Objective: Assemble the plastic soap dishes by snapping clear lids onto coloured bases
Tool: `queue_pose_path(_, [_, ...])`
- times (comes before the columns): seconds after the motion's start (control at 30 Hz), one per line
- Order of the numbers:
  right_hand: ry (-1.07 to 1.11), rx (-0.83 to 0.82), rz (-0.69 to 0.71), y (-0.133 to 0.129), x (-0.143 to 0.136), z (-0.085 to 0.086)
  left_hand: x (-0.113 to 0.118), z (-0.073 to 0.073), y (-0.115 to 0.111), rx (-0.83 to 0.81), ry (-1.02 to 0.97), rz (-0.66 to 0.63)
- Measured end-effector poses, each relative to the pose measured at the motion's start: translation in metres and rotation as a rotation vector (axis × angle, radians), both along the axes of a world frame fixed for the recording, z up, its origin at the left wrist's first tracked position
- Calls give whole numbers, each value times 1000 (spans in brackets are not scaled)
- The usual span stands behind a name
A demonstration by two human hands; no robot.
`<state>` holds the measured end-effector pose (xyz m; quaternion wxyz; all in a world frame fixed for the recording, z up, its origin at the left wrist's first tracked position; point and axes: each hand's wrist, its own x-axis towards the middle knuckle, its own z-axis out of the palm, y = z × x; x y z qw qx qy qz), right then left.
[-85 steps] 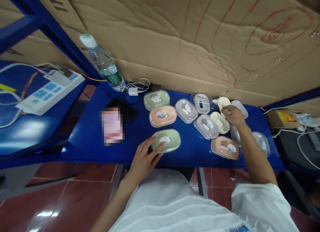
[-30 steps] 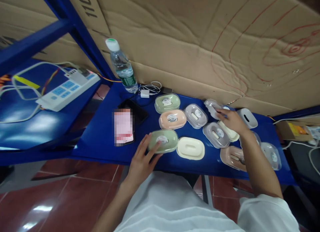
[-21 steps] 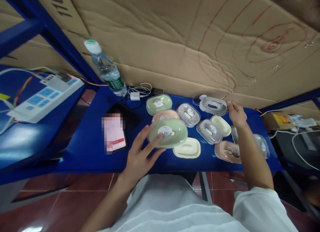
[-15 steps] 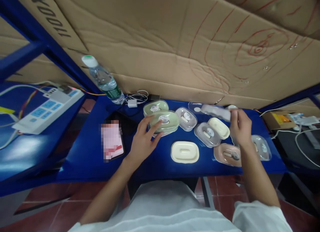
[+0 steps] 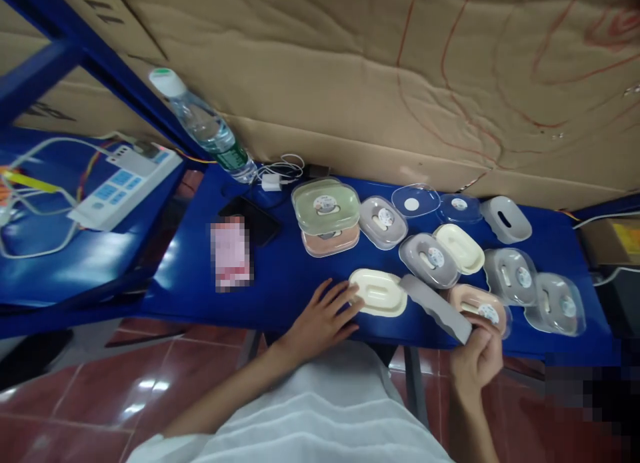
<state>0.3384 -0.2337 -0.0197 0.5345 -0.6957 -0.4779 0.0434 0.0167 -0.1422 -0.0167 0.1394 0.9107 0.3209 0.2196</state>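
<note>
My left hand [image 5: 327, 316] reaches to the left end of a cream tray [image 5: 377, 293], its fingers apart. In my right hand [image 5: 477, 356] is a grey piece [image 5: 437, 310] with a wavy edge, held by its right end and tilted on its side. Its far end is beside the cream tray's right side. Just beyond my right hand lies a pink box [image 5: 480, 308] with a clear lid. Above the grey piece are a grey lidded box [image 5: 430, 258] and a second cream tray [image 5: 460, 250].
Green lidded box [image 5: 325, 206] rests on a pink one [image 5: 330, 242]. Clear lids [image 5: 416, 200], a slotted grey piece [image 5: 507, 220] and more grey boxes [image 5: 555, 303] lie rightward. Phone [image 5: 233, 253], bottle [image 5: 215, 136] and charger [image 5: 271, 181] are left; cardboard [image 5: 300, 70] stands behind.
My left hand has left the green box for the cream tray. My right hand has brought the grey piece from the back of the table towards the front. The view has shifted.
</note>
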Motion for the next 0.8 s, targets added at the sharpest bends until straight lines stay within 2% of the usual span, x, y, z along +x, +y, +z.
queue_pose_path(0.07, [-6, 14, -4, -4, -5, -1, -1, -7, -6, -20, -27, 60])
queue_pose_path(0.13, [-11, 38, 71, -3, -17, -1, -10, -9, -6, -21, -82, 136])
queue_pose_path(0.23, [-56, 81, 320, 12, -36, -2, -33, -5, -5, -32, -123, 222])
queue_pose_path(0.37, [-278, 121, 701, 45, -50, -2, -67, -1, -14, 31, -68, 391])
queue_pose_path(0.5, [-462, -70, 880, 66, -61, 4, -82, 1, -28, 54, -2, 479])
queue_pose_path(0.63, [-645, -198, 877, 63, -68, 7, -86, 9, -32, -123, 6, 415])
queue_pose_path(0.73, [-722, -218, 815, 55, -62, 6, -93, 15, -29, -255, -1, 351])
queue_pose_path(0.8, [-699, -198, 780, 49, -56, 5, -93, 13, -26, -279, 4, 343])
